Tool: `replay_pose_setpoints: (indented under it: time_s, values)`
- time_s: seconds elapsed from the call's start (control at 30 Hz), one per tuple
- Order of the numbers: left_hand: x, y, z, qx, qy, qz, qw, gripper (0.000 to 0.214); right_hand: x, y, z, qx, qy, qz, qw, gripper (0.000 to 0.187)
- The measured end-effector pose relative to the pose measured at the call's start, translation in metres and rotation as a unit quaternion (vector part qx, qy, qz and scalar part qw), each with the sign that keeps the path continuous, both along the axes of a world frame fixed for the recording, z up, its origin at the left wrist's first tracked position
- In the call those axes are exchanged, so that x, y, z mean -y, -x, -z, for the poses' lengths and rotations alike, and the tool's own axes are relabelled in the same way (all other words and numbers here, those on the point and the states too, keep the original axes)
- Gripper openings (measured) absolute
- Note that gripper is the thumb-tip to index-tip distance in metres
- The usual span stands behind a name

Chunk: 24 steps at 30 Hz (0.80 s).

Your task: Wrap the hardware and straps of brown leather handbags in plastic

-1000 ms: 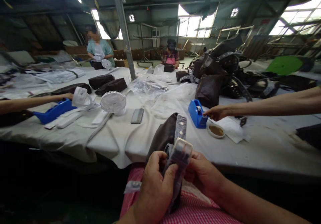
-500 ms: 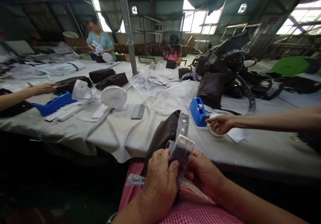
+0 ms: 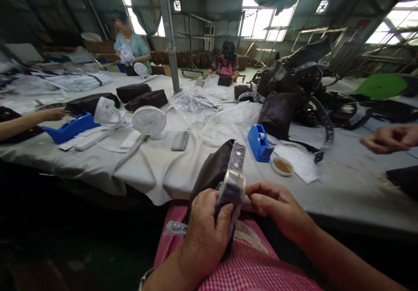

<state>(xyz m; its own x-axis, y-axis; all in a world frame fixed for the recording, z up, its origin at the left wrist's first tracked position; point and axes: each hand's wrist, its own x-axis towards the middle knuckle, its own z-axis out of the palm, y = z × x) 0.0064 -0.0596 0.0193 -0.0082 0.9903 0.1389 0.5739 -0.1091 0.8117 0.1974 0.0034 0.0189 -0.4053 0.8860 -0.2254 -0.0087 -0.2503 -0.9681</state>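
Observation:
A dark brown leather bag [image 3: 210, 167] leans from my lap against the table edge. Its strap [image 3: 237, 156], studded with metal rivets, is wrapped in clear film and carries a gold-rimmed buckle [image 3: 235, 179]. My left hand [image 3: 209, 225] is wrapped round the strap just below the buckle, thumb on top. At the buckle's right side is my right hand [image 3: 277, 206], its thumb and forefinger pinched close together; whatever is between them is too small to make out. A film-covered strap end [image 3: 175, 228] sticks out left of my left wrist.
Beyond the bag stands a blue tape dispenser [image 3: 259, 144], with a tape roll [image 3: 282, 166] beside it. Dark bags [image 3: 277, 112] are heaped at the right. A white fan [image 3: 149, 121] and another blue dispenser [image 3: 73, 128] stand left. Co-workers' hands [image 3: 392, 138] reach in from both sides.
My right hand has drawn slightly right, off the strap's underside. The buckle has tipped so its frame faces me more. At the right, a co-worker's hand has left the blue dispenser and moved right.

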Motion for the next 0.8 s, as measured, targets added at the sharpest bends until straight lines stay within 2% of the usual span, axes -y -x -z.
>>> replay_pose_setpoints:
  time_s: [0.13,0.23,0.37,0.57,0.7,0.8]
  values:
    - [0.001,-0.003,0.008,-0.044,-0.053,0.008,0.998,0.024,-0.002,0.004,-0.006,-0.042,0.038,-0.002,0.998,0.039]
    - [0.002,-0.003,0.011,-0.071,-0.072,0.017,0.995,0.024,0.001,0.017,-0.009,-0.073,0.066,0.044,0.994,0.042]
    - [0.004,0.001,0.007,-0.063,-0.052,0.057,0.995,0.028,-0.006,0.022,-0.010,-0.088,0.052,0.096,0.990,0.045]
    - [0.000,0.004,0.005,0.000,-0.001,0.040,0.999,0.032,-0.025,0.023,0.009,-0.077,0.070,0.067,0.992,0.047]
    - [-0.011,0.009,0.012,0.054,0.039,0.027,0.997,0.036,-0.027,0.017,0.013,-0.040,-0.009,0.054,0.998,0.046]
    - [-0.020,0.014,0.015,0.100,0.073,-0.048,0.991,0.042,-0.040,-0.004,0.018,0.012,-0.099,0.086,0.991,0.039]
